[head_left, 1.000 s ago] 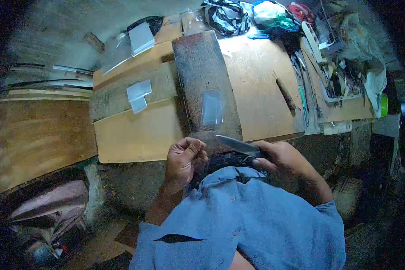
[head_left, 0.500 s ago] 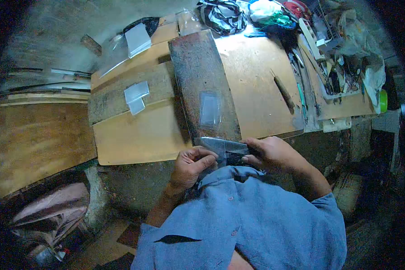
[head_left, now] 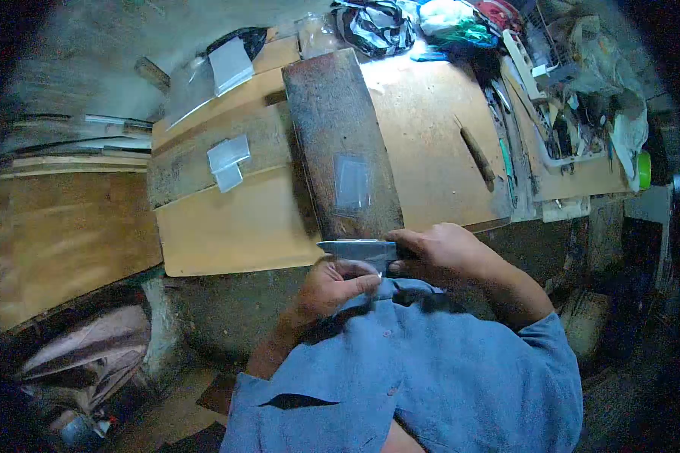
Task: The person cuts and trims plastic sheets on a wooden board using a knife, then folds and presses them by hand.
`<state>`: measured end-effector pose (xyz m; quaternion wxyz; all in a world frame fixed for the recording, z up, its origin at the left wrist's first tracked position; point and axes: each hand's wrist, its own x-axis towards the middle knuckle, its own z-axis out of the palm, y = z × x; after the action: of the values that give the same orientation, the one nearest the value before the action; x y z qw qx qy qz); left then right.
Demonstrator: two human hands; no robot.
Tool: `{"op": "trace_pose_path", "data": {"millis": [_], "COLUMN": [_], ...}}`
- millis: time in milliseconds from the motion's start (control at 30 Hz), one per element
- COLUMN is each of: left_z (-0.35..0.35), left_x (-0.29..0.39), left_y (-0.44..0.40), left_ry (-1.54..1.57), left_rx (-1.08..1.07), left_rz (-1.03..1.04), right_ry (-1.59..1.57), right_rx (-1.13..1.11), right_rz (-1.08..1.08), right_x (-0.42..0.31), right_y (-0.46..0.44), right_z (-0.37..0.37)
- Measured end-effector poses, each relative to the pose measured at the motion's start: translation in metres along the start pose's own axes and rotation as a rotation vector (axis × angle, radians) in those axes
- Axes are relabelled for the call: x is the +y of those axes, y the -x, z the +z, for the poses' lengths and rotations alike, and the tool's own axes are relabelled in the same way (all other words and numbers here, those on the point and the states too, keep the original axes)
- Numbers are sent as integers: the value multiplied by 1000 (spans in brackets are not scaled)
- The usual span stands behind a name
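Note:
In my right hand (head_left: 438, 249) is a knife with a broad grey blade (head_left: 355, 247), fingers closed round its handle end. The blade points left, just past the near end of a dark, worn wooden board (head_left: 336, 106). My left hand (head_left: 332, 287) is closed in a pinch below the blade, close to my shirt. A piece of clear plastic (head_left: 379, 277) shows as a bright glint at its fingertips; most of it is hidden. On the board, just beyond the blade, lies a stack of small clear plastic rectangles (head_left: 352, 182).
Further clear pieces (head_left: 229, 161) lie on the left of the bench, with larger clear sheets (head_left: 231, 66) behind. A wooden-handled pointed tool (head_left: 477, 157) rests to the right. A tray of tools (head_left: 578, 157) and several plastic bags (head_left: 374, 29) stand at the back and right.
The knife blade has turned to lie level across the board's near end, seen more edge-on. My left hand has moved slightly right and down, its fingertips closer to my right hand.

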<state>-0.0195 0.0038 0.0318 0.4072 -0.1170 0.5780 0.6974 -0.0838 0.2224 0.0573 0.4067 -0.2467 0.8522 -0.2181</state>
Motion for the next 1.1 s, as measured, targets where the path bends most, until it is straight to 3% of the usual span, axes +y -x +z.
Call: {"op": "trace_pose_path", "data": {"millis": [133, 200, 267, 333, 400, 433, 500, 533, 600, 633, 767, 933, 1100], "left_z": [-1, -9, -21, -26, -25, -23, -18, -17, -15, -14, -9, -23, -34], "left_x": [-1, -3, -15, -19, -19, -19, -15, -16, -19, -21, -26, -53, -81], "left_y": [2, 1, -4, -5, -7, -8, -13, -15, -19, -22, -30, -37, -32], "left_ry": [27, -11, -60, -106, -91, -87, 18, 20, 55, 56, 64, 129, 101], "left_rx": [-6, -38, -9, 24, 10, 13, 56, 58, 74, 75, 160, 276, 360], "left_rz": [-57, 17, 88, 157, 160, 161, 173, 174, 96, 97, 144, 104, 150], "right_ry": [38, 57, 99, 35, -274, -272, -771, -770, -1069, -1206, -1240, -1007, -867], "right_rx": [-7, 9, 245, 279, 372, 368, 332, 330, 290, 250, 370, 566, 686], "right_rz": [-9, -11, -39, 26, 87, 86, -45, -47, -177, -133, -226, -83, -134], "right_x": [4, 12, 25, 35, 36, 39, 43, 40, 22, 11, 21, 46, 73], "right_y": [-4, -1, 3, -4, -7, -12, -21, -24, -31, -33, -69, -119, -173], "right_z": [-6, -10, -13, -8, -6, 0, 14, 18, 26, 26, 45, 35, 35]}}
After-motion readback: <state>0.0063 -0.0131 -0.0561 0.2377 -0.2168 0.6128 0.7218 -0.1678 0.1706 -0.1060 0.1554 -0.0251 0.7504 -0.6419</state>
